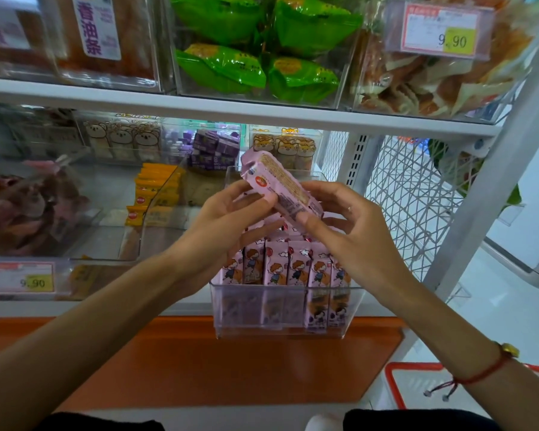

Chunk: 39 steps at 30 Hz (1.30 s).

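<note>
Left hand (221, 220), right hand (353, 236) pinch one pink packet (280, 182).

White metal shelf (199, 104), perforated upright (359, 160), white wire mesh side panel (417, 194), orange base ledge (231, 362), pale glossy floor (486, 306), bright even light.

Head-worn wide-angle view, forward and down, close to the shelf (199, 107)

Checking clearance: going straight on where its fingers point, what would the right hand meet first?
Beyond the pink packet it pinches, the right hand would probably meet the left hand; depth unclear.
</note>
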{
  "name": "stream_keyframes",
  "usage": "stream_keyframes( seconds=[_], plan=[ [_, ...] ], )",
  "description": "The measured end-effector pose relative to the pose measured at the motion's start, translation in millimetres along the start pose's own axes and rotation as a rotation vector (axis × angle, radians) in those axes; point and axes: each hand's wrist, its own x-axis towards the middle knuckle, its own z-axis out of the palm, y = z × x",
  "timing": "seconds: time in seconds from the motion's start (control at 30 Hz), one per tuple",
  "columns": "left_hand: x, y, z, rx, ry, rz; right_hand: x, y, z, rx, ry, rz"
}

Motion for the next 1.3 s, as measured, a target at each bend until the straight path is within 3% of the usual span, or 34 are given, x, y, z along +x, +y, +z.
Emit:
stream_keyframes(
  seconds=[0.17, 0.27, 0.37, 0.47, 0.67, 0.73, 1.0, 1.3],
  plan=[
    [-2, -2, 11, 0.039, 0.164, -0.027, -3, 2, 8, -0.041, 0.041, -0.043],
    [-1, 0, 10, 0.103, 0.205, -0.005, 1, 5, 2, -0.01, -0.046, 0.051],
    [-3, 2, 6, 0.124, 0.108, -0.015, 3, 13, -7, 0.096, -0.107, 0.195],
    [-5, 3, 5, 0.29, 0.036, 0.056, 4, 18, -12, 0.123, -0.092, 0.213],
    [22, 7, -16, 0.399, 0.447, 0.2, 37, 31, -30, -0.252, 0.04, 0.029],
    [38, 6, -19, 0.453, 0.47, 0.185, 55, 40, -28, -0.472, -0.024, -0.018],
    [104, 2, -17, 0.667, 0.248, 0.175, 112, 73, 3, -1.185, -0.641, 0.056],
    [143, -12, -14, 1.055, -0.105, 0.17, 94, 67, -18, -1.008, -0.69, 0.002]
  ],
)
